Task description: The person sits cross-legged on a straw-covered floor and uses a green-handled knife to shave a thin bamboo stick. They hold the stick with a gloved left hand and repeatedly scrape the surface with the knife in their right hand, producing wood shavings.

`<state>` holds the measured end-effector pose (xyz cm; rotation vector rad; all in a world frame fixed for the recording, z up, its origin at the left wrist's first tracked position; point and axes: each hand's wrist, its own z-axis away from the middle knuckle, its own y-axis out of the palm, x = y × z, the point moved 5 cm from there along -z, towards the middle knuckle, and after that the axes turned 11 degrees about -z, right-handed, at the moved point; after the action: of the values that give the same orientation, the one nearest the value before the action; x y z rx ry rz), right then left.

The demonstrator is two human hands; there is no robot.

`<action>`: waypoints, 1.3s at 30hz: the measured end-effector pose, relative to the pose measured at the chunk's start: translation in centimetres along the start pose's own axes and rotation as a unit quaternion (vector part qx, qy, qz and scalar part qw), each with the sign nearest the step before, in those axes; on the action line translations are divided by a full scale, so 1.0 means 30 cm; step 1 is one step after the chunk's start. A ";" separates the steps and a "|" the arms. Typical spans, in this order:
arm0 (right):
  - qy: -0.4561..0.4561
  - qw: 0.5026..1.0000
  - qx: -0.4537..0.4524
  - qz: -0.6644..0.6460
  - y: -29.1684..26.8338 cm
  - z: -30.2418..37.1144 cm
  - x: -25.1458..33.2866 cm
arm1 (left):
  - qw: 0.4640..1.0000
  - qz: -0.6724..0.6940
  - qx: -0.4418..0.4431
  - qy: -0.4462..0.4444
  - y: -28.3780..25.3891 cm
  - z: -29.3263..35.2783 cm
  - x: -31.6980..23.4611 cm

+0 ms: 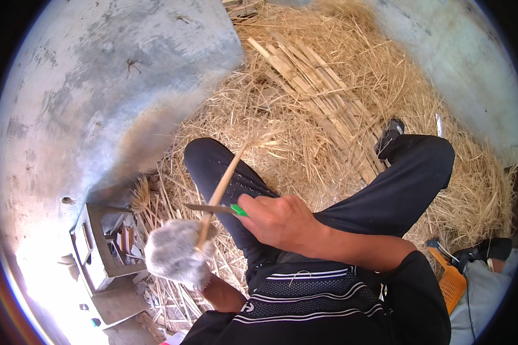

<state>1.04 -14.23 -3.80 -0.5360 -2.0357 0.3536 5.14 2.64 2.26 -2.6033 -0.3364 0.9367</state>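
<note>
One green-handled knife point(224, 210) sits in the right hand point(279, 221), fingers wrapped tight, blade crossing one slender wooden strip point(227, 179). The grey-covered left hand point(178, 253) grips that strip's lower end beside the left thigh point(210, 158).

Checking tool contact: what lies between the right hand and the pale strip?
The head view shows a knife, running from the right hand across the strip.

There, ahead of us, slats point(326, 95) lie across straw point(477, 198); left, a box point(126, 268) sits by the wall point(98, 109). Over our left thigh point(204, 167) slants the stick point(229, 177), its near end in our left hand point(175, 254), the knife point(223, 209) crossing it from our right hand point(282, 221).
</note>
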 end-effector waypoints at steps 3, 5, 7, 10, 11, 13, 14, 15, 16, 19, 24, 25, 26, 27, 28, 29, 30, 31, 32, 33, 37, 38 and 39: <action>0.083 0.994 0.009 0.070 0.062 -0.001 -0.117 | 0.979 0.087 -0.172 -0.071 0.015 -0.004 -0.026; 0.227 0.963 0.081 0.118 0.078 0.024 -0.358 | 0.997 0.067 0.034 0.033 0.021 -0.018 0.001; 0.217 0.966 0.020 0.141 0.048 0.078 -0.416 | 0.993 0.048 -0.019 0.107 0.022 0.021 -0.022; 0.229 0.973 -0.002 0.001 0.005 0.021 -0.199 | 0.995 0.076 -0.068 -0.002 0.003 0.095 0.012; 0.155 0.987 0.000 -0.032 -0.008 0.003 -0.112 | 0.995 0.044 -0.090 -0.018 -0.002 0.118 0.036; 0.044 0.994 0.011 -0.103 -0.034 -0.002 0.059 | 0.995 -0.004 -0.098 -0.036 -0.027 0.143 0.055; 0.036 0.995 0.010 -0.095 -0.028 0.008 0.064 | 0.995 -0.009 -0.090 -0.031 -0.029 0.136 0.057; 0.027 0.996 0.009 -0.088 -0.023 0.013 0.066 | 0.997 -0.024 -0.073 -0.006 -0.029 0.121 0.046; 0.032 0.996 0.016 -0.078 -0.020 0.008 0.070 | 0.997 -0.039 -0.058 0.021 -0.030 0.096 0.028; 0.027 0.998 0.028 -0.043 -0.005 -0.007 0.076 | 0.997 -0.014 -0.073 -0.010 -0.020 0.063 -0.010; 0.175 0.976 0.032 0.130 0.073 0.008 -0.294 | 0.995 -0.066 -0.071 -0.006 -0.019 0.005 -0.049; 0.203 0.971 0.017 0.123 0.055 0.093 -0.392 | 0.993 -0.057 -0.042 0.096 -0.025 -0.008 -0.041; 0.215 0.970 0.002 0.115 0.022 0.112 -0.458 | 0.990 -0.053 -0.044 0.119 -0.026 -0.027 -0.029; 0.196 0.976 -0.005 0.099 -0.001 0.069 -0.386 | 0.991 -0.056 -0.032 0.115 -0.038 0.008 -0.023; 0.178 0.981 -0.013 0.083 -0.032 0.023 -0.306 | 0.992 -0.059 -0.020 0.111 -0.042 0.031 -0.022; 0.180 0.982 -0.011 0.062 -0.037 0.031 -0.196 | 0.996 0.019 -0.081 -0.014 -0.020 0.056 -0.032; 0.180 0.983 0.012 0.013 -0.051 0.022 -0.125 | 0.998 0.021 -0.063 -0.007 -0.001 0.057 -0.044; 0.171 0.984 0.034 -0.035 -0.059 0.007 -0.062 | 0.998 0.021 -0.051 0.005 0.013 0.050 -0.046; 0.129 0.989 0.034 -0.064 -0.062 0.001 0.012 | 0.998 -0.008 -0.066 -0.015 0.004 0.061 -0.034; 0.088 0.992 0.032 -0.090 -0.062 0.005 0.071 | 0.996 -0.034 -0.080 -0.035 -0.004 0.079 -0.018; 0.091 0.995 0.033 0.000 -0.007 0.019 0.018 | 0.996 0.051 -0.072 -0.023 0.007 0.051 -0.038; 0.215 0.975 0.042 0.025 0.004 0.000 -0.073 | 0.996 0.040 -0.075 -0.022 0.004 0.050 -0.039; 0.177 0.982 0.047 0.036 0.007 0.003 -0.063 | 0.996 0.029 -0.078 -0.021 0.001 0.051 -0.039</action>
<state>1.84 -15.01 -5.36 -0.5724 -1.6520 0.3675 3.27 2.60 1.82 -2.7512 -0.3584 1.0233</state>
